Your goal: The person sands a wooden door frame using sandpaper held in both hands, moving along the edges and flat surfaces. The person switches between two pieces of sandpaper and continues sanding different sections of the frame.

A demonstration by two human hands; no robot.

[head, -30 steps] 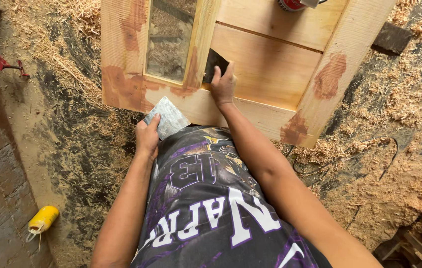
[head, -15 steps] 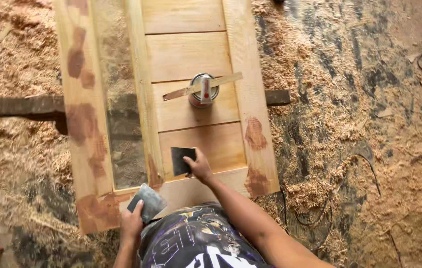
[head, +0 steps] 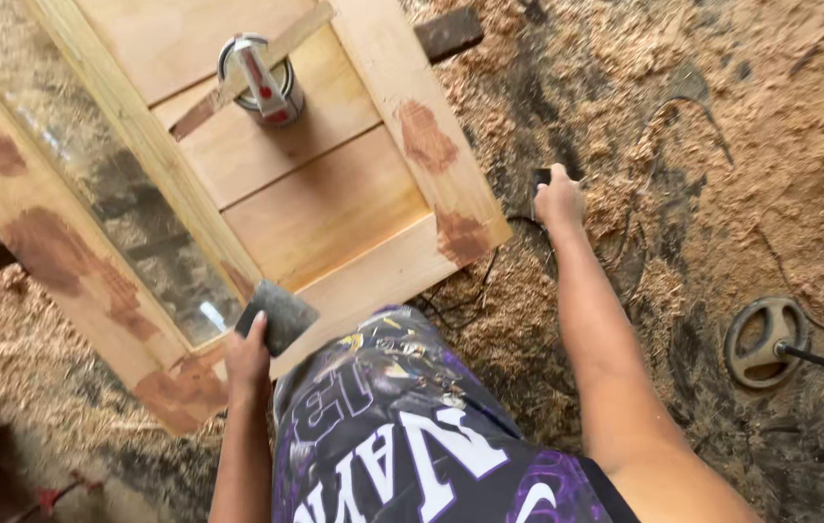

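the left hand (head: 247,360) was held low and close to the body, the forearm rising straight up from the bottom edge of the view. its grip was closed on a dark scraper blade (head: 277,315), the fingers curled behind one corner, and the blade was seen tilted over the bottom rail of a pale wooden door (head: 330,208) that lay flat above the sawdust-covered floor (head: 722,145). whether the blade touched the wood could not be told.

the right arm was stretched out nearly straight, well away from the door and past its lower right corner. the right hand (head: 557,200) was turned palm down over the floor, and its grip was closed around a small dark object (head: 541,179), mostly hidden by the fingers, so its kind could not be told.

reddish-brown filler patches (head: 424,136) were seen on the door's stiles and corners. a metal can (head: 262,77) was stood on an upper panel, with a thin wooden stick (head: 281,53) laid across its top. a round grey disc (head: 763,341) with a black cable was seen lying on the floor to the right, well apart from both hands.
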